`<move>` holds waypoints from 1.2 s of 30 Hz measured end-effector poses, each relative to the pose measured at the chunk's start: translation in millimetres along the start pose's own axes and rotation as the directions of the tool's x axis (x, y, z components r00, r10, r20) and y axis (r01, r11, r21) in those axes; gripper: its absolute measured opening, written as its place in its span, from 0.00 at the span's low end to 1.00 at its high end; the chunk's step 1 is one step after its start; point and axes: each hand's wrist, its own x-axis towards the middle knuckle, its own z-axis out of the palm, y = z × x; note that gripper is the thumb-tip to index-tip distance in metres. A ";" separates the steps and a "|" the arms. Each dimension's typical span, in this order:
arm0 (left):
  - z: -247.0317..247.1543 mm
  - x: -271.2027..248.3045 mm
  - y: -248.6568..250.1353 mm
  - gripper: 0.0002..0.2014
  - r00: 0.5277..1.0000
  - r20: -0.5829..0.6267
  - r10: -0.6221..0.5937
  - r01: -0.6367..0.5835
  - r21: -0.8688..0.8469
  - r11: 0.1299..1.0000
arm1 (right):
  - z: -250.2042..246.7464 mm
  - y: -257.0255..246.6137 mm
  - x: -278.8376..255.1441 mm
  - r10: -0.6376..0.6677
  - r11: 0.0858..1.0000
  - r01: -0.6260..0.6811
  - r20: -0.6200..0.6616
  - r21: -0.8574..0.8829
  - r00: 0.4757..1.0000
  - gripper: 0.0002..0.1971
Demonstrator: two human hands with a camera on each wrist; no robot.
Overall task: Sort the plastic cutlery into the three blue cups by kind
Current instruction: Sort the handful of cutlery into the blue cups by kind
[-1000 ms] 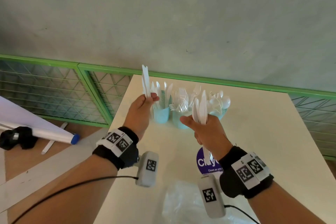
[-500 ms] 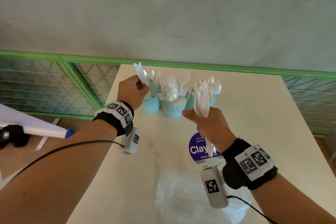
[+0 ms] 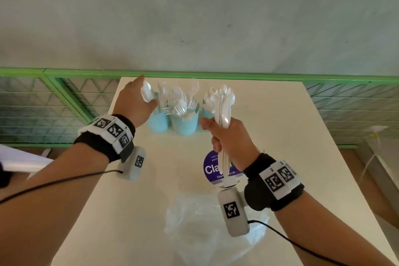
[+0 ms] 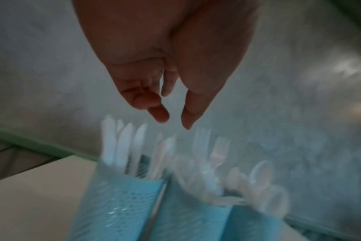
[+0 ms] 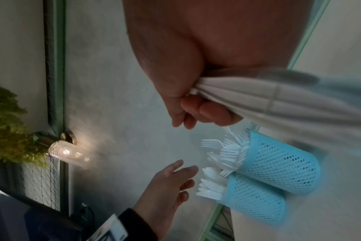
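Three blue mesh cups stand in a row at the back of the table. The left cup (image 3: pixel 158 122) holds knives, the middle cup (image 3: pixel 184 125) forks, and the right cup (image 3: pixel 205 114) spoons, half hidden. My left hand (image 3: pixel 142 93) hovers over the knife cup (image 4: pixel 118 203), fingers relaxed and holding nothing. The knife blades (image 4: pixel 124 145) stick up just under its fingertips. My right hand (image 3: pixel 218 134) grips a bundle of white plastic knives (image 3: pixel 223 112) upright, in front of the spoon cup. Their handles (image 5: pixel 289 101) fan out from the fist.
A crumpled clear plastic bag (image 3: pixel 216 222) lies on the white table (image 3: pixel 280 136) near me, with a round purple label (image 3: pixel 210 168) beyond it. A green mesh railing (image 3: pixel 237 75) and a grey wall run behind the table; the floor drops off to the left.
My left hand carried its knives forward to the left cup and let them go; its fingers have spread. The right hand still holds its bundle.
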 end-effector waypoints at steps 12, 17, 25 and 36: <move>29.7 -119.6 95.0 0.26 0.810 0.548 0.209 0.258 -0.653 0.712 | -2.7 -30.1 -21.0 -0.143 0.990 0.140 0.096 0.033 0.985 0.11; 35.5 -140.5 108.1 0.05 0.778 0.537 0.326 0.158 -0.669 0.726 | -8.9 -19.7 -25.0 -0.065 0.960 0.084 0.080 -0.266 0.995 0.35; 42.7 -161.9 112.9 0.13 0.822 0.534 0.197 0.353 -0.749 0.560 | -32.6 -16.9 -45.4 -0.129 0.938 0.170 0.151 -0.304 0.980 0.15; 44.7 -171.8 113.7 0.14 0.840 0.529 0.118 0.456 -0.807 0.375 | -44.0 -21.6 -54.0 -0.142 0.965 0.181 0.199 -0.191 0.970 0.13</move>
